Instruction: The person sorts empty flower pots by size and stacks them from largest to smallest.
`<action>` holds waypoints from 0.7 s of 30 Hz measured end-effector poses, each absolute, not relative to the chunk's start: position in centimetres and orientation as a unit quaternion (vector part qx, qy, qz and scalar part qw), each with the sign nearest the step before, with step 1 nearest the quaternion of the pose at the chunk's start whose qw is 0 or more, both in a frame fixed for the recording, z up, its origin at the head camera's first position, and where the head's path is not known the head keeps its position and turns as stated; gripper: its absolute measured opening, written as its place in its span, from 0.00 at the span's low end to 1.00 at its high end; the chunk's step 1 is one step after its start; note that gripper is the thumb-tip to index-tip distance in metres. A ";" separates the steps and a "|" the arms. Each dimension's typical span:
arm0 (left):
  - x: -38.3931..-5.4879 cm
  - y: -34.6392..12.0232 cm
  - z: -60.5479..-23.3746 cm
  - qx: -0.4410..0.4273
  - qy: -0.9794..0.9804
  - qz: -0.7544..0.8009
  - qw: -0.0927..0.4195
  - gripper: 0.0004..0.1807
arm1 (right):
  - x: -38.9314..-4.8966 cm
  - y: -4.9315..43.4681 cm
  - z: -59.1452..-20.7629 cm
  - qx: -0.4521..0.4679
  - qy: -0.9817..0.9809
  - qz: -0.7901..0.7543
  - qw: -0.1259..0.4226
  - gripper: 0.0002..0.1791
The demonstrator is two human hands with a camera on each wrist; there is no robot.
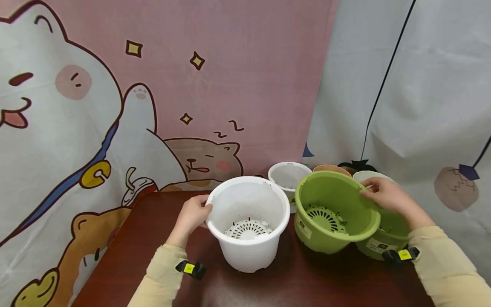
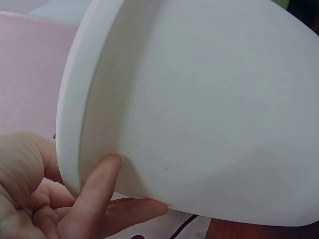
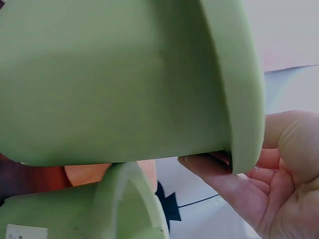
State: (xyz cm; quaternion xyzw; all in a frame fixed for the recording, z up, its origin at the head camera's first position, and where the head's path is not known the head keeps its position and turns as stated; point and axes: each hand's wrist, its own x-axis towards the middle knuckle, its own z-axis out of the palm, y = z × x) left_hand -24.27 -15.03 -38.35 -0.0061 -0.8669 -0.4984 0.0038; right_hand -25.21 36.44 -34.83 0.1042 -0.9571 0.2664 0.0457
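Observation:
At the rim's left side, my left hand (image 1: 190,215) grips a white plastic plant pot (image 1: 249,258) with a slotted bottom. The left wrist view has fingers (image 2: 97,194) against the pot's outer wall, under the lip. My right hand (image 1: 393,200) holds a green plant pot (image 1: 326,243) by the far right of its rim. This pot tilts, its mouth facing toward me. The right wrist view shows fingers beneath the green lip (image 3: 246,124). A second green pot (image 1: 383,245) sits below and right of the held one, partly hidden by it and the right arm.
Behind stand another white pot (image 1: 287,175), an orange pot (image 1: 331,169) and a pale pot (image 1: 370,175), all partly covered. A dark red-brown table (image 1: 153,243) lies underneath. A printed cloth (image 1: 249,76) hangs along the table's back.

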 end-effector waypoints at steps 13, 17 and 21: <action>-24.4 -15.0 -38.5 -0.007 -0.866 -0.500 0.000 0.20 | -24.4 37.5 -32.5 0.070 -0.946 0.312 0.049 0.24; -24.4 -15.1 -38.6 -0.007 -0.866 -0.500 0.002 0.19 | -24.1 37.6 -31.8 0.059 -0.941 0.331 0.044 0.25; -24.4 -15.1 -38.6 -0.007 -0.867 -0.498 0.003 0.19 | -24.0 37.9 -31.2 0.052 -0.937 0.343 0.038 0.26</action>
